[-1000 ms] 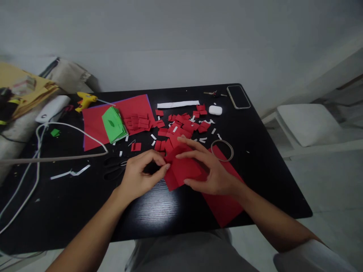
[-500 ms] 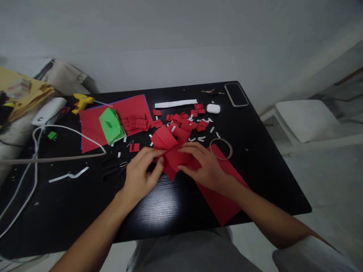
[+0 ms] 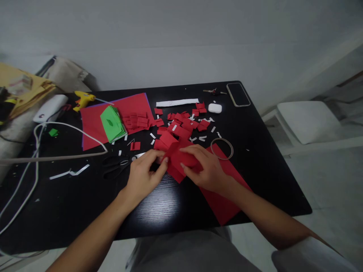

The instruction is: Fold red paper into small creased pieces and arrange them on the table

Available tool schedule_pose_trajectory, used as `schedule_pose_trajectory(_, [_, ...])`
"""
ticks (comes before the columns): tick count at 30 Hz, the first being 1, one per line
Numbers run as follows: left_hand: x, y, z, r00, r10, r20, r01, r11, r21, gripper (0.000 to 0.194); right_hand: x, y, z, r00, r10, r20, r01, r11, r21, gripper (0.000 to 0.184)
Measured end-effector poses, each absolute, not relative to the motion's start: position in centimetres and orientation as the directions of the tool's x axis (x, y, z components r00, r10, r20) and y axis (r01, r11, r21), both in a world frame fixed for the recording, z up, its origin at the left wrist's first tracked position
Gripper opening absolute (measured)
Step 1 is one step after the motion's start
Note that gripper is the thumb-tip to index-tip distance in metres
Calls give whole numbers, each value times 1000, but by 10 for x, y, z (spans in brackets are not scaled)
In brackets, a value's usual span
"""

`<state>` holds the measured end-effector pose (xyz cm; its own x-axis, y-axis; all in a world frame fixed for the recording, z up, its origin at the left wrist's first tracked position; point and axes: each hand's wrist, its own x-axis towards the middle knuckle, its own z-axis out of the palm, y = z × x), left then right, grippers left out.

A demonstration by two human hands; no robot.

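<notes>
Between my two hands is a piece of red paper [image 3: 178,160], bent and angled above the table. My left hand [image 3: 147,168] pinches its left edge between thumb and fingers. My right hand [image 3: 202,166] curls round its right side, thumb below and fingers above. Just beyond lie small folded red paper pieces [image 3: 181,130] in a loose heap with white paper scraps. Black-handled scissors [image 3: 115,166] rest left of my left hand, their blades partly behind it. Under my right wrist lies a larger red paper sheet [image 3: 221,204].
At the left are a yellow glue gun [image 3: 83,100], green paper [image 3: 112,124] on a red sheet [image 3: 90,124], and a white cable [image 3: 70,156]. A tape ring [image 3: 231,153], white case [image 3: 214,108], keys [image 3: 214,91] and phone [image 3: 238,94] lie at the right.
The red paper in my hands has turned and shifted slightly right, its left part now tilted up. Both hands keep hold of it. The whole view has shifted a little.
</notes>
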<state>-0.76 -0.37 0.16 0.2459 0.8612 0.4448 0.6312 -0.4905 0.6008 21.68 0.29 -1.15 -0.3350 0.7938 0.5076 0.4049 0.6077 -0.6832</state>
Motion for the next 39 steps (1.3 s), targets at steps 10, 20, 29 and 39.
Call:
schedule_pose_trajectory(10, [-8, -5, 3, 298, 870, 394, 615, -490, 617, 18, 219, 3, -8, -295, 690, 661, 447, 711, -543, 21])
schedule_pose_trajectory(20, [-9, -8, 1, 316, 873, 372, 605, -488, 629, 34, 215, -3, -4, -221, 754, 619, 378, 651, -658, 17])
schedule_pose_trajectory(29, [-6, -6, 3, 383, 820, 426, 536, -573, 620, 18, 216, -4, -4, -273, 707, 653, 362, 704, -611, 17])
schedule_pose_trajectory(39, [-5, -8, 0, 343, 813, 470, 535, -581, 614, 16, 214, -4, -10, -302, 717, 629, 529, 675, -515, 34])
